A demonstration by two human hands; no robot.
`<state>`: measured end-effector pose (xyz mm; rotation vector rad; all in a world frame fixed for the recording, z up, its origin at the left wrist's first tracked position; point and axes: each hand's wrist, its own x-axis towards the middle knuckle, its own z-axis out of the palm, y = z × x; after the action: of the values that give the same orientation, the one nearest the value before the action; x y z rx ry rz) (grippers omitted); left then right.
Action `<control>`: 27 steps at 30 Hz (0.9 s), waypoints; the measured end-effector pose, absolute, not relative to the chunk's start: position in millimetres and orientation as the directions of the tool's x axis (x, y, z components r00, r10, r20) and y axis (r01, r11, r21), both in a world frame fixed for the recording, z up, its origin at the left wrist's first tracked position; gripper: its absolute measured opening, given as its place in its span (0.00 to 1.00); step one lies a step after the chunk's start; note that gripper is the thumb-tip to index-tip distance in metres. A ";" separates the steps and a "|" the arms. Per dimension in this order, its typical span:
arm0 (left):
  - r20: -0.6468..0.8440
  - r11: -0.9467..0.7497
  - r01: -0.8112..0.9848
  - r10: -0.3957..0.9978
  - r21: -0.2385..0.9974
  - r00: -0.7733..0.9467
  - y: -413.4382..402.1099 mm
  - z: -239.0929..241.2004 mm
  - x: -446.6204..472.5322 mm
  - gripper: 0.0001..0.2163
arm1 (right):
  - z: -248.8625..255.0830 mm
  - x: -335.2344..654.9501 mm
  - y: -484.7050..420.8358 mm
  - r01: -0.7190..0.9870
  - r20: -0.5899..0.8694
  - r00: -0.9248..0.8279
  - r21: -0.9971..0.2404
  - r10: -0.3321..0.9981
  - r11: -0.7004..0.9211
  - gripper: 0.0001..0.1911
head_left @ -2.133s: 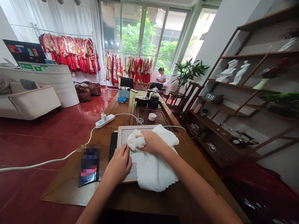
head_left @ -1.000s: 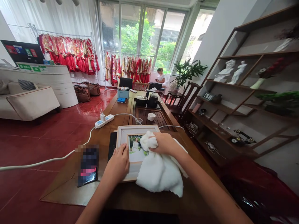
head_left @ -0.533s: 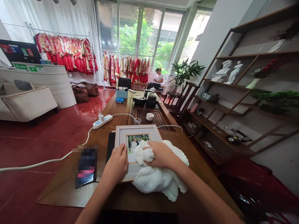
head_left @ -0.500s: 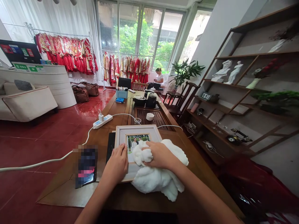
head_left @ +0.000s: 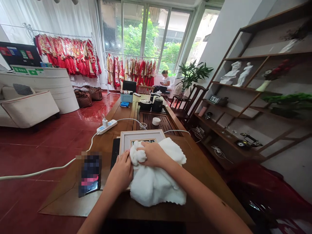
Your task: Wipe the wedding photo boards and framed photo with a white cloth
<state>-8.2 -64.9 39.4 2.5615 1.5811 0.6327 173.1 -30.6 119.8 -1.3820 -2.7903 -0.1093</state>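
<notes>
Picture frame (head_left: 143, 135): lay on the wooden table (head_left: 202, 162) directly before the person, mostly hidden under cloth; its pale far border and a thin strip of the photo (head_left: 149, 141) showed.

White cloth (head_left: 156, 185): was bunched into a wad over the frame's middle, its loose part spread across the near right side and past the near edge onto the table.

Right hand (head_left: 152, 154): gripped the wad and held it against the frame.

Left hand (head_left: 122, 170): lay with fingers stretched along the frame's left border, clenched on nothing, apparently steadying it; the fingertips were just beside the wad.

Progress of the rubbing: looked midway, as a judgement. Cloth was already on the frame and both hands were in place; the cloth had not yet been lifted off. Which parts had been covered could not be told, since the wad hid most of the surface.

Black flat object (head_left: 115, 148): showed beside the frame's left edge; whether it reached underneath was hidden.

Left side of table: 1 phone (head_left: 90, 175), screen blurred, and 1 white power strip (head_left: 107, 127) farther off.

Beyond the frame: 1 white cup (head_left: 156, 121) on a slatted tea tray (head_left: 172, 126), with a dark kettle (head_left: 157, 104) behind.

Background: 1 seated person (head_left: 165, 81) near 2 racks of red and gold garments (head_left: 69, 55).
</notes>
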 end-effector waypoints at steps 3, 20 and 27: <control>0.306 -0.464 0.845 0.872 0.266 0.383 -64.6 39.7 -8.8 0.21 | 120.4 168.9 -12.2 0.834 0.089 -0.551 0.064 0.830 0.548 0.16; 0.253 -0.426 0.865 0.896 0.265 0.364 -65.4 44.4 -7.6 0.23 | 122.1 197.0 5.6 0.908 0.093 -0.414 0.117 0.905 0.403 0.18; 0.241 -0.418 0.879 0.899 0.228 0.365 -65.7 43.5 -5.8 0.23 | 126.3 224.8 0.6 0.952 0.082 -0.285 0.137 0.955 0.272 0.19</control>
<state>-5.8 -65.7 43.5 2.5450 1.6605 0.5097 224.8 0.6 126.3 -1.8884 -2.5188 -0.2513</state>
